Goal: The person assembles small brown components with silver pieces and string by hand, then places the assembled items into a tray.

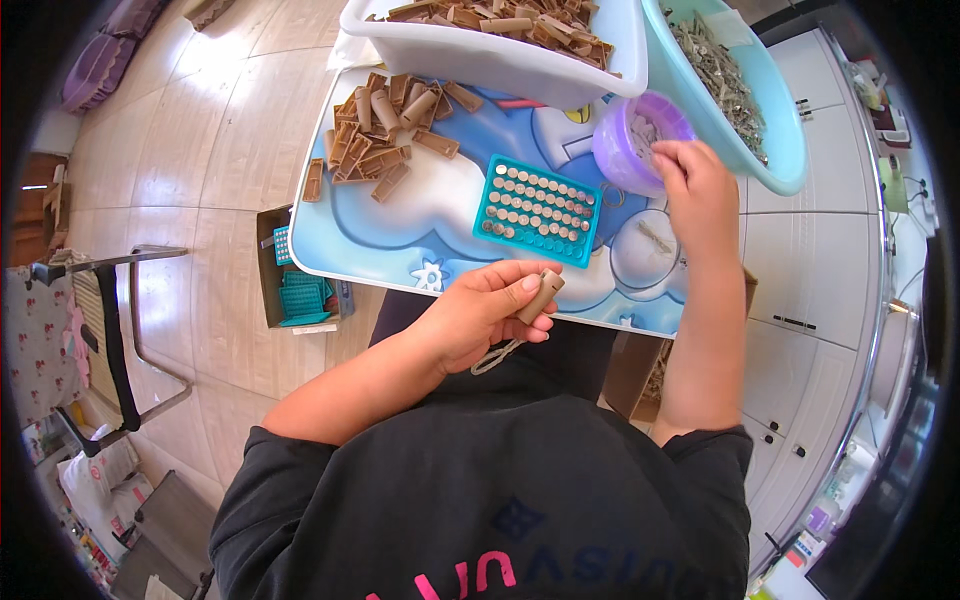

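Brown case was clamped in the left hand by the near edge of the blue table, on a tiled floor beside white cabinets. Bare tabletop separated the brown pile from the teal tray. At the purple bucket, the right hand bent, fingertips together; whether they held anything, I couldn't tell.
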A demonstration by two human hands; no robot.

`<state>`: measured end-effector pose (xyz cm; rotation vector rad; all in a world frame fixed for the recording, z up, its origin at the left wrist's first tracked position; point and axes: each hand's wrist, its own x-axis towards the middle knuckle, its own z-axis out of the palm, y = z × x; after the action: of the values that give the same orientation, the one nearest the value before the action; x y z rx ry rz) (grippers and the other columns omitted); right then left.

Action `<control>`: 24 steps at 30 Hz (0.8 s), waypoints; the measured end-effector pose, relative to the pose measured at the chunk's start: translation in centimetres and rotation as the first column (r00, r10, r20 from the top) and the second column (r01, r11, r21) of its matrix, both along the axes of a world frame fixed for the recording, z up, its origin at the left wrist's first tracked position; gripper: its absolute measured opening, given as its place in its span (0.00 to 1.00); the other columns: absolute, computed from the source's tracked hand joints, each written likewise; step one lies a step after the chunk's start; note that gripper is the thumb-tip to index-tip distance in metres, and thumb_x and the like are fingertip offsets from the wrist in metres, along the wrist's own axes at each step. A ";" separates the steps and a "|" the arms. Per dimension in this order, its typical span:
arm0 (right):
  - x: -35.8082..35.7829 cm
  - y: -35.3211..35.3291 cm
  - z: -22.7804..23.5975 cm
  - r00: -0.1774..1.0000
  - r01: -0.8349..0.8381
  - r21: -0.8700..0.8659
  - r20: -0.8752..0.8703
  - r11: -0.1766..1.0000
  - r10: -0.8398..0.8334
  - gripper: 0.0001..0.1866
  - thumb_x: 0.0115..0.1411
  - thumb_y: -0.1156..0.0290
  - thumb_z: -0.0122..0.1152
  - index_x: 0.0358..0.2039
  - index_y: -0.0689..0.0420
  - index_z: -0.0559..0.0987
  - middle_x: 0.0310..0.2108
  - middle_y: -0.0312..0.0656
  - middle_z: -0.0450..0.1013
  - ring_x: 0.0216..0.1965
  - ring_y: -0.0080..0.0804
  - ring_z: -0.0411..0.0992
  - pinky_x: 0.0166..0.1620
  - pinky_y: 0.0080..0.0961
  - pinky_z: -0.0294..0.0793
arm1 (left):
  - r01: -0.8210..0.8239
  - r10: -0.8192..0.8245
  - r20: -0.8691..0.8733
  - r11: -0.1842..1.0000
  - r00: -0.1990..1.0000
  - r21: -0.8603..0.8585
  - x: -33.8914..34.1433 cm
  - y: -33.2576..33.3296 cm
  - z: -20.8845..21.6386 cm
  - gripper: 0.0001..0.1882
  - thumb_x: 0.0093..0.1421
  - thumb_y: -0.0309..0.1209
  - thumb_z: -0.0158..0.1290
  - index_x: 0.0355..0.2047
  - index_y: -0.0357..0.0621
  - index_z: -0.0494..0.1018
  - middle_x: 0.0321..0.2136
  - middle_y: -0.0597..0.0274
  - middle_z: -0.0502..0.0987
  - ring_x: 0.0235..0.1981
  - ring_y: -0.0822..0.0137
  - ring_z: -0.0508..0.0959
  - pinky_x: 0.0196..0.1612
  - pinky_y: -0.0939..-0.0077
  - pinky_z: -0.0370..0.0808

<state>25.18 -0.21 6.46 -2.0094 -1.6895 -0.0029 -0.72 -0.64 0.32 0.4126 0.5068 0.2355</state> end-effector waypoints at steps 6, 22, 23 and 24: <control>2.3 5.8 -0.6 0.901 0.226 -0.558 0.431 0.798 0.046 0.08 0.50 0.69 0.58 0.29 0.58 0.79 0.34 0.49 0.75 0.36 0.49 0.73 0.39 0.42 0.71 | -0.019 0.026 0.061 0.993 0.998 -0.118 -0.4 0.2 0.0 0.20 0.67 0.35 0.40 0.55 0.37 0.61 0.38 0.59 0.73 0.33 0.73 0.77 0.39 0.77 0.77; 0.1 0.2 0.0 0.844 0.132 0.087 -0.532 0.987 -0.066 0.05 0.53 0.76 0.58 0.31 0.61 0.73 0.25 0.39 0.74 0.27 0.24 0.73 0.32 0.20 0.72 | -0.084 0.130 0.190 0.968 0.973 -0.236 -0.8 0.0 -0.1 0.19 0.66 0.32 0.40 0.56 0.40 0.60 0.39 0.57 0.73 0.33 0.70 0.78 0.37 0.76 0.79; -0.8 -1.0 -0.2 0.776 0.142 0.126 -0.629 0.982 -0.032 0.04 0.53 0.78 0.58 0.31 0.61 0.74 0.26 0.38 0.73 0.29 0.21 0.73 0.33 0.18 0.71 | -0.090 0.129 0.172 0.971 0.976 -0.220 -0.7 0.0 0.0 0.18 0.66 0.33 0.42 0.54 0.40 0.61 0.39 0.58 0.73 0.33 0.70 0.77 0.38 0.77 0.78; -1.7 -2.2 -0.7 0.697 0.157 0.162 -0.717 0.974 0.007 0.04 0.54 0.80 0.58 0.31 0.61 0.74 0.26 0.36 0.73 0.30 0.18 0.72 0.33 0.16 0.71 | -0.096 0.129 0.154 0.974 0.980 -0.205 -0.7 -0.1 0.0 0.18 0.65 0.33 0.43 0.53 0.40 0.63 0.39 0.59 0.73 0.33 0.70 0.77 0.38 0.77 0.78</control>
<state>23.43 -2.46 5.77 -1.5988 -1.0407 0.4947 -1.40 -0.71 0.31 0.1690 0.3849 0.3233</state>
